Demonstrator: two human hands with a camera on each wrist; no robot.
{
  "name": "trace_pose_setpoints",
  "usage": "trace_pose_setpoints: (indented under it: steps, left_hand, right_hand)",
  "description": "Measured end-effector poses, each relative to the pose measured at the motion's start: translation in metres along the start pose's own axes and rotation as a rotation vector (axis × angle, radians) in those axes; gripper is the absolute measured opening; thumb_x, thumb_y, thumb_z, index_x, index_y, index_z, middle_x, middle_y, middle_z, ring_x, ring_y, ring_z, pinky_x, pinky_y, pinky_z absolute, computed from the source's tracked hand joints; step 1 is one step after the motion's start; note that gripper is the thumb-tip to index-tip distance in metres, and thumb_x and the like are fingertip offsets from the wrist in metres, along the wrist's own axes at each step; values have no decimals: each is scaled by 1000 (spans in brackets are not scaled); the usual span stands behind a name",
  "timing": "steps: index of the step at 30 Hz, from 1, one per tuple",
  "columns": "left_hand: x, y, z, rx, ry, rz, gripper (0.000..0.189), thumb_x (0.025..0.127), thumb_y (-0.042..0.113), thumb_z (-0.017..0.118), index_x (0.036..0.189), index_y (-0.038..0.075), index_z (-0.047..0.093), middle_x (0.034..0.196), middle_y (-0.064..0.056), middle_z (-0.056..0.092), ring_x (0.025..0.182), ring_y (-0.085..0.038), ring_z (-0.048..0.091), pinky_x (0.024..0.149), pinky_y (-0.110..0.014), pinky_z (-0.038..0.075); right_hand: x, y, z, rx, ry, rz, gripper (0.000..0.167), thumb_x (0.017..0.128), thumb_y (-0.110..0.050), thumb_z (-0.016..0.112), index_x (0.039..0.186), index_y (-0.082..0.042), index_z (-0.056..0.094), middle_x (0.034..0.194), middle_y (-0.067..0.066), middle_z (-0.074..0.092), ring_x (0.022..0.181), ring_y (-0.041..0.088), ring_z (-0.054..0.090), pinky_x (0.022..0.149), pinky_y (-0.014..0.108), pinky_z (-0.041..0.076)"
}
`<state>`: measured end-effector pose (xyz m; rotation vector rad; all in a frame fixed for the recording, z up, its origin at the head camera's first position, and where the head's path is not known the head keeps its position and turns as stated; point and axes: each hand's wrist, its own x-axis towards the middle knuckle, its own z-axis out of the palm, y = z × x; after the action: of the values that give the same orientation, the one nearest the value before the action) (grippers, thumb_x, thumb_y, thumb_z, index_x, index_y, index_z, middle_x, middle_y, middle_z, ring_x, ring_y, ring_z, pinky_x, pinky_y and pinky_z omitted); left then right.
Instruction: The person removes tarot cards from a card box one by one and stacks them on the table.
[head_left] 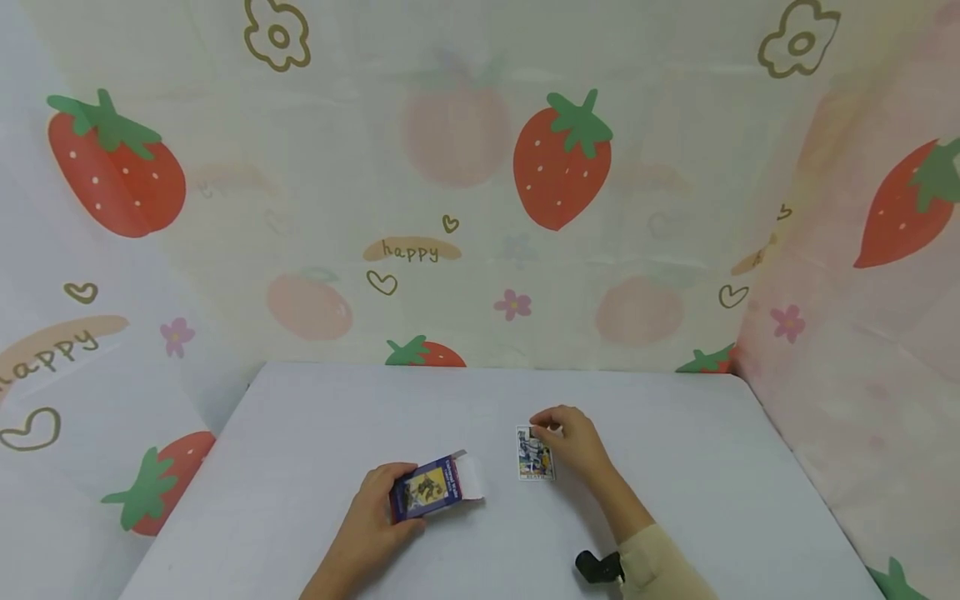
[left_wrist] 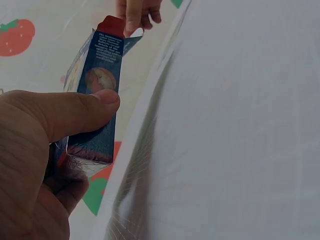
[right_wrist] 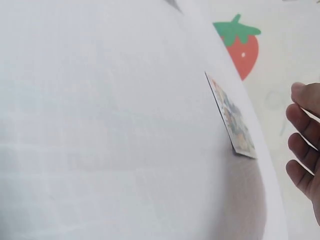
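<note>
My left hand (head_left: 371,512) grips a dark blue card box (head_left: 427,490), its thumb and fingers around the sides. The box is tilted, with its white end flap open toward the right. In the left wrist view, the thumb presses the box's printed narrow side (left_wrist: 102,55), and a red flap stands at the far end. A picture card (head_left: 534,457) with a white border lies face up on the table, right of the box. My right hand (head_left: 573,437) is over the card's upper right edge; in the right wrist view its loosely bent fingers (right_wrist: 300,145) are apart from the card and hold nothing.
A white cloth covers the table (head_left: 315,417). Behind and beside it hang curtains (head_left: 465,200) printed with strawberries, hearts and flowers. A black device (head_left: 597,567) sits at the right sleeve's cuff.
</note>
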<state>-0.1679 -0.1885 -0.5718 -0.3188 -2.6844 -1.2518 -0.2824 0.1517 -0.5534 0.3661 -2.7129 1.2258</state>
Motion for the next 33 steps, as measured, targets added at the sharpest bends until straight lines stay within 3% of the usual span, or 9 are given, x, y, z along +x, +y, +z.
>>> trace_pose_setpoints:
  steps: [10, 18, 26, 33]
  left_hand:
    - [0, 0, -2, -7, -1, -1, 80, 67, 13, 95, 138, 18, 57, 136, 5, 59, 130, -16, 51, 115, -49, 42]
    - [-1, 0, 0, -11, 3, 4, 81, 67, 12, 95, 138, 19, 57, 135, 7, 59, 129, -14, 51, 115, -50, 43]
    - [0, 1, 0, -5, 9, 20, 80, 67, 13, 95, 137, 18, 58, 135, 6, 59, 129, -14, 51, 115, -49, 43]
    - [-1, 2, 0, -5, 15, 30, 80, 66, 13, 96, 137, 18, 58, 135, 7, 59, 128, -14, 51, 115, -49, 43]
  right_hand:
    - [-19, -22, 5, 95, 13, -19, 10, 92, -18, 77, 102, -18, 78, 93, -10, 71, 94, 15, 59, 83, 36, 50]
    - [-33, -32, 13, 155, 9, -27, 12, 91, -20, 78, 103, -17, 78, 98, -11, 70, 94, 13, 59, 79, 26, 52]
    - [-46, -46, 19, 213, 2, -37, 14, 90, -21, 79, 103, -16, 77, 93, -12, 66, 95, 18, 59, 77, 26, 50]
    - [-52, -57, 29, 212, -6, -30, 12, 89, -22, 79, 101, -24, 77, 96, -12, 68, 94, 13, 61, 79, 25, 52]
